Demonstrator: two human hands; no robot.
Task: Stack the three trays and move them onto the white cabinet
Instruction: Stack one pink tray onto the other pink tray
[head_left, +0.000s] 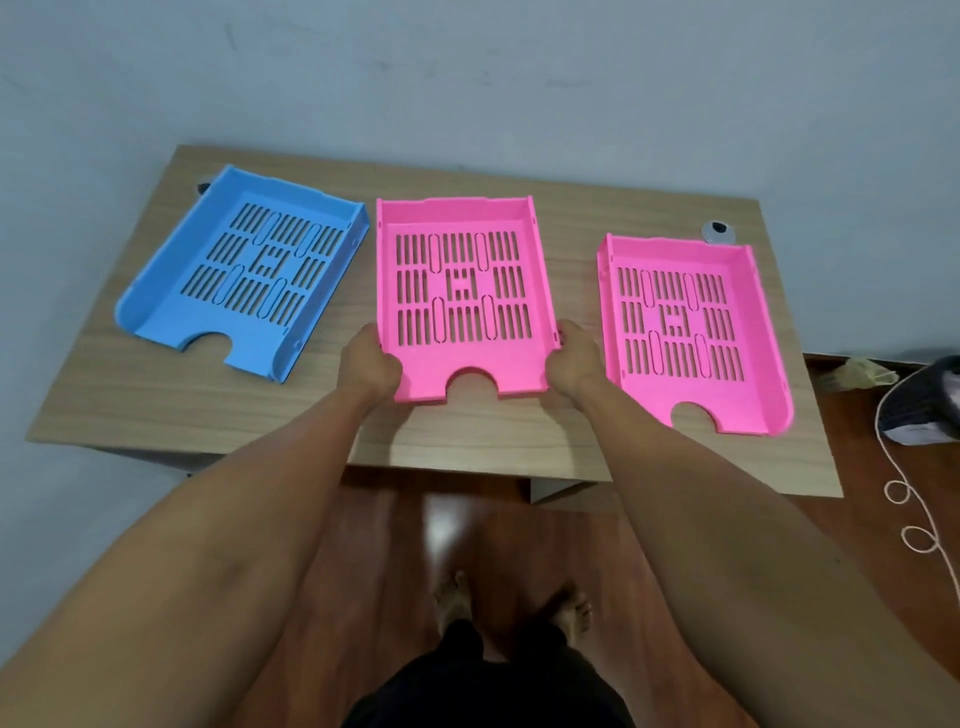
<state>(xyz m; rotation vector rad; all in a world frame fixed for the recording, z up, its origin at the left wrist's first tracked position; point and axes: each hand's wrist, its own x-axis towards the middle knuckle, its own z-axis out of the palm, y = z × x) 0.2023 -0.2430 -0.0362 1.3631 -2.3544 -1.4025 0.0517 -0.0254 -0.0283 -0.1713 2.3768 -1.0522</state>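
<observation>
Three slotted plastic trays lie side by side on a wooden table (218, 410). At the left a blue tray (156, 317) sits turned at an angle. The middle pink tray (415, 374) is gripped on both sides near its front end: my left hand (369, 364) holds its left wall and my right hand (576, 358) holds its right wall. A shadow lies under its front edge; whether it is raised off the table I cannot tell. A second pink tray (769, 384) lies to the right, untouched. No white cabinet is in view.
A pale wall runs behind the table. A round cable grommet (718, 232) sits at the table's back right. On the reddish wooden floor (467, 530) at the right lie a dark shoe (919, 405) and a looping white cord (914, 519). My bare feet stand below the table edge.
</observation>
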